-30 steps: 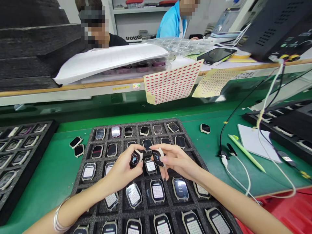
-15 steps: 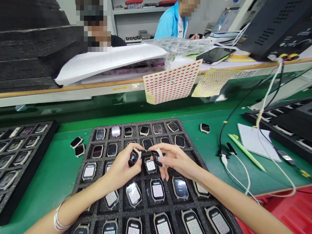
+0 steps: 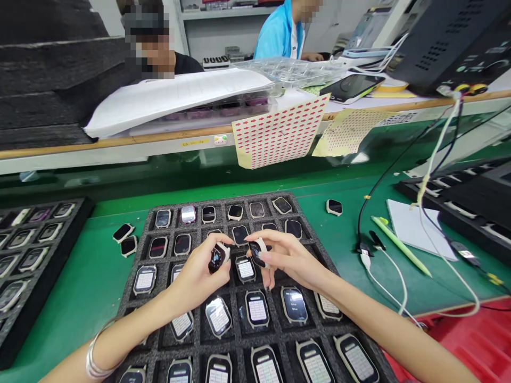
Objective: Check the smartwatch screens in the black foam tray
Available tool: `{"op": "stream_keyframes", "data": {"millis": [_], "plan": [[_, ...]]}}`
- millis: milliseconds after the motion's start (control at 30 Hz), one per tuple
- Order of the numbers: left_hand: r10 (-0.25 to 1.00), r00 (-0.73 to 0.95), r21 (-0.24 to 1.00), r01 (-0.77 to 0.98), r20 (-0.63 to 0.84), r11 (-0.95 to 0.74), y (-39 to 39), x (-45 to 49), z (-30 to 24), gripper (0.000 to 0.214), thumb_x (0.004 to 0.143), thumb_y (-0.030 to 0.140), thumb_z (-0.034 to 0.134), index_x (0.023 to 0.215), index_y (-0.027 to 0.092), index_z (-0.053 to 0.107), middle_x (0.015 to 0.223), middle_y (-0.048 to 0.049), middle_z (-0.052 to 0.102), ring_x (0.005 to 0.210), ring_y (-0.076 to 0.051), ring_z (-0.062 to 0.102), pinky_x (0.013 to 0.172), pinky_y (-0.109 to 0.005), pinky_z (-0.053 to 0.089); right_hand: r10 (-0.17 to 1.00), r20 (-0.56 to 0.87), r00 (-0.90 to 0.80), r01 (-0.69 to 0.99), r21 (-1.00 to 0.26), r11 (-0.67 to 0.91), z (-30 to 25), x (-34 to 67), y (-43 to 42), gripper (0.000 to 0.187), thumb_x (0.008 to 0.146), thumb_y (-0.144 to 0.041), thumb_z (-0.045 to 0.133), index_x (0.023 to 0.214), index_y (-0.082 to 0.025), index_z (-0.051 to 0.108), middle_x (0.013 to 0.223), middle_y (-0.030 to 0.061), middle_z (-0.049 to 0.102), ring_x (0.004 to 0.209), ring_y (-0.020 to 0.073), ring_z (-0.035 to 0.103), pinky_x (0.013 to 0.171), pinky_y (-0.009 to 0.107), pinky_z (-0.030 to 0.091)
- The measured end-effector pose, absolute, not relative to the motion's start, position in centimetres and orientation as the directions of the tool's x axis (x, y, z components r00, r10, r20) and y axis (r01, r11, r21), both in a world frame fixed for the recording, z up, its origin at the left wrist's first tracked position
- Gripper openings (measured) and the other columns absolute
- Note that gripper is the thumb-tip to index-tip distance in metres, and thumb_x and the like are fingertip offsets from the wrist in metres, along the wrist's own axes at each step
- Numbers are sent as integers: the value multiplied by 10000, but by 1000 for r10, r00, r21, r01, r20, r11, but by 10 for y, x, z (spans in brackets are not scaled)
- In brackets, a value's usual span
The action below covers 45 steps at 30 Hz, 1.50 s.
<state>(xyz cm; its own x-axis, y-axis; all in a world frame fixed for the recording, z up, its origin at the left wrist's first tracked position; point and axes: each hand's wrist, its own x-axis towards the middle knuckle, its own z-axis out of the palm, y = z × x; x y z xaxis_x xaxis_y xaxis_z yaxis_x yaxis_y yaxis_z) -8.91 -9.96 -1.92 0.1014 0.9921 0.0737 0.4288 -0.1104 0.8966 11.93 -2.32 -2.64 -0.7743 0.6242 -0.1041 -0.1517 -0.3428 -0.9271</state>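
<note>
My left hand (image 3: 199, 274) is closed on a smartwatch (image 3: 217, 258), pinched between thumb and fingers, its lit dark screen tilted sideways. Just to the right, my right hand (image 3: 293, 260) grips a second smartwatch (image 3: 256, 252) by its light case, also on edge. The two watches are apart. Below both hands lies a black foam tray (image 3: 223, 203) whose compartments hold several watches without straps. Some show white grids on their screens, such as the watch (image 3: 245, 269) under the gap between my hands; those in the far rows are mostly dark. My hands and forearms hide several compartments.
Two loose watches (image 3: 128, 246) lie left of the tray, and one watch (image 3: 334, 207) lies to its right. Another foam tray (image 3: 75, 234) stands at left. Cables (image 3: 364, 255), a green pen (image 3: 403, 247) and white paper (image 3: 419, 226) are at right. Two people sit beyond the shelf (image 3: 159, 141).
My hands keep hold of both watches with barely any movement. The view has shifted slightly. Across the shelf, the person in dark clothing has moved their head a little.
</note>
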Motion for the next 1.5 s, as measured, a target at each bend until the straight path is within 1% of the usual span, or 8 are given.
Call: {"op": "stream_keyframes", "data": {"millis": [333,467,567,767,900,1033,1300,1500], "plan": [[996,87,923,384,1,-34,-99,-88,-25,409,829,174,526,1225,223,439,813,9,546,742,-170,535,704,-283,422,601,-129,-789,-135,-917,-374,-26,120,-24,379,837,-280,667,1171,-144,547,930,93,662,529,141,673,429,203,549],[988,115,988,129,-102,87,-97,-87,-32,654,805,206,593,1373,221,269,1038,-51,576,941,-200,563,792,-315,472,562,-169,-809,-94,-908,-408,-30,122,-21,442,865,-296,630,1263,-172,485,1028,116,642,626,163,692,456,211,560],[974,139,979,-73,-177,188,-94,-87,-32,555,781,177,587,1297,189,383,1066,-71,593,895,-191,584,749,-319,511,545,-199,-815,-67,-901,-429,-36,123,-20,454,885,-288,599,1298,-185,441,1072,130,636,660,163,686,447,204,553],[957,120,929,-235,-266,287,-91,-88,-29,404,774,157,546,1176,176,520,970,-71,650,920,-216,596,743,-344,529,550,-188,-814,-88,-896,-436,-44,125,-20,439,882,-256,576,1287,-179,426,1024,120,651,632,159,687,441,198,541],[947,137,912,-259,-291,318,-91,-88,-32,405,772,144,538,1175,177,518,965,-70,654,941,-221,593,782,-370,533,573,-161,-804,-86,-921,-380,-44,125,-19,379,872,-223,564,1239,-175,479,1027,106,644,592,144,682,421,189,527],[944,158,913,-251,-289,321,-91,-86,-35,359,770,155,542,1129,182,540,975,-65,647,940,-226,594,790,-394,543,589,-161,-792,-69,-935,-349,-44,127,-19,426,874,-228,556,1288,-170,472,869,67,666,571,158,684,407,191,513],[949,156,929,-215,-272,302,-91,-86,-35,319,783,163,547,1101,171,531,992,-72,643,925,-216,592,760,-358,550,608,-165,-777,-51,-945,-322,-41,126,-22,476,862,-259,613,1309,-173,471,732,19,649,554,151,678,399,169,487],[953,164,939,-196,-253,283,-91,-85,-37,316,801,155,531,1116,173,520,1025,-82,665,920,-207,609,730,-319,540,613,-153,-775,-12,-967,-256,-42,125,-26,507,850,-270,643,1309,-183,446,894,54,652,576,137,678,416,180,502]]}}
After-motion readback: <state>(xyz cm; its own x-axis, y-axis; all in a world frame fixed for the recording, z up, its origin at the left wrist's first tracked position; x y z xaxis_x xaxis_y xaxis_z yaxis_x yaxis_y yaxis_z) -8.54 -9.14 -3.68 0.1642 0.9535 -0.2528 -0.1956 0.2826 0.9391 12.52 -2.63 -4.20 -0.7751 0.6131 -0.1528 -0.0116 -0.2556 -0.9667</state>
